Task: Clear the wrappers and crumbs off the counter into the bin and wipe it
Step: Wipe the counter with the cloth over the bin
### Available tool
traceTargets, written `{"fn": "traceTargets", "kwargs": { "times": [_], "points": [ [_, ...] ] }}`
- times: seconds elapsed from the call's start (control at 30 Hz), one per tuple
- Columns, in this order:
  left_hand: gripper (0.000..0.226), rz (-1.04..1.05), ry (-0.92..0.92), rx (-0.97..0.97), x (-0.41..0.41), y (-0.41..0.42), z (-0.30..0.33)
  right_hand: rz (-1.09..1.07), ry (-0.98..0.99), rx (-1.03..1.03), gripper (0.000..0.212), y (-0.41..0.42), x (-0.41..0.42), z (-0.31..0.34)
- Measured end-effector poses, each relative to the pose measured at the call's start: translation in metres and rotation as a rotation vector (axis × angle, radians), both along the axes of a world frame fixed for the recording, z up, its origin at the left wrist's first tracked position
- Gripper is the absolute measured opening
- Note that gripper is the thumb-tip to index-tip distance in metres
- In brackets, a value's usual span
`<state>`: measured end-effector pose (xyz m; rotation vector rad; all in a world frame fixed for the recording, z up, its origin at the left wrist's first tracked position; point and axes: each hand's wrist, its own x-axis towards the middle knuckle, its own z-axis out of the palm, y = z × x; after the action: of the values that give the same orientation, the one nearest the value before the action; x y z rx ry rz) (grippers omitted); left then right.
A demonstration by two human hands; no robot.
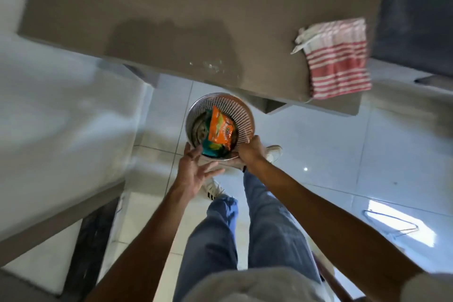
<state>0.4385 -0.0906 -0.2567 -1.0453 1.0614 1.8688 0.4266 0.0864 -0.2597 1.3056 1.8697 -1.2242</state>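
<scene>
A round perforated metal bin (241, 108) stands on the tiled floor just below the counter's front edge. Inside it lie an orange wrapper (220, 131) and a teal wrapper (212, 151). My right hand (251, 152) is closed on the bin's near right rim. My left hand (196, 169) is beside the near left rim with fingers spread, holding nothing. The brown counter (171, 7) fills the top of the view. A small patch of crumbs (208, 66) lies near its front edge. A red-and-white striped cloth (338, 59) rests on the counter's right end.
A dark hob (414, 19) sits at the counter's far right. A white cabinet surface (61, 110) is on the left. My legs in blue jeans and white shoes (274, 152) stand on the floor close behind the bin.
</scene>
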Motion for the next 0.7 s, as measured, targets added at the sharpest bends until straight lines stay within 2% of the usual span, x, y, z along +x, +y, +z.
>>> {"fn": "traceTargets", "kwargs": {
  "times": [0.03, 0.07, 0.17, 0.23, 0.3, 0.33, 0.4, 0.43, 0.47, 0.5, 0.57, 0.6, 0.67, 0.7],
  "points": [
    [0.076, 0.031, 0.017, 0.034, 0.001, -0.004, 0.023, 0.063, 0.017, 0.025, 0.031, -0.005, -0.003, 0.026],
    [0.078, 0.033, 0.038, 0.015, -0.001, -0.003, 0.043, 0.108, 0.032, 0.023, 0.033, -0.010, -0.006, 0.047],
    [0.049, -0.051, 0.165, -0.157, -0.007, -0.005, 0.071, 0.286, 0.047, -0.074, 0.024, -0.019, -0.019, 0.089],
    [0.045, -0.111, 0.213, -0.246, -0.009, -0.012, 0.077, 0.505, 0.082, -0.066, 0.014, -0.013, -0.028, 0.111],
    [0.045, -0.200, 0.237, -0.306, -0.010, -0.025, 0.080, 0.645, 0.266, 0.129, 0.035, 0.005, -0.037, 0.128],
    [0.048, -0.209, 0.212, -0.263, -0.011, -0.031, 0.077, 0.658, 0.411, 0.298, 0.041, 0.017, -0.041, 0.136],
    [0.061, -0.253, 0.249, -0.299, -0.017, -0.034, 0.074, 0.573, 0.689, 0.664, 0.037, 0.051, -0.052, 0.153],
    [0.066, -0.327, 0.298, -0.330, -0.021, -0.036, 0.076, 0.532, 0.753, 0.814, 0.032, 0.072, -0.059, 0.157],
    [0.070, -0.380, 0.355, -0.344, -0.025, -0.038, 0.080, 0.535, 0.732, 0.916, 0.030, 0.095, -0.069, 0.160],
    [0.072, -0.437, 0.419, -0.391, -0.030, -0.038, 0.080, 0.588, 0.637, 0.954, 0.036, 0.119, -0.078, 0.159],
    [0.073, -0.404, 0.391, -0.371, -0.044, -0.038, 0.075, 0.652, 0.419, 0.913, 0.052, 0.159, -0.096, 0.149],
    [0.073, -0.346, 0.332, -0.302, -0.054, -0.037, 0.070, 0.677, 0.361, 0.880, 0.056, 0.172, -0.105, 0.143],
    [0.073, -0.259, 0.291, -0.220, -0.069, -0.038, 0.061, 0.718, 0.336, 0.834, 0.059, 0.186, -0.129, 0.128],
    [0.074, -0.275, 0.328, -0.243, -0.077, -0.038, 0.059, 0.729, 0.351, 0.829, 0.059, 0.189, -0.151, 0.120]
  ]
}}
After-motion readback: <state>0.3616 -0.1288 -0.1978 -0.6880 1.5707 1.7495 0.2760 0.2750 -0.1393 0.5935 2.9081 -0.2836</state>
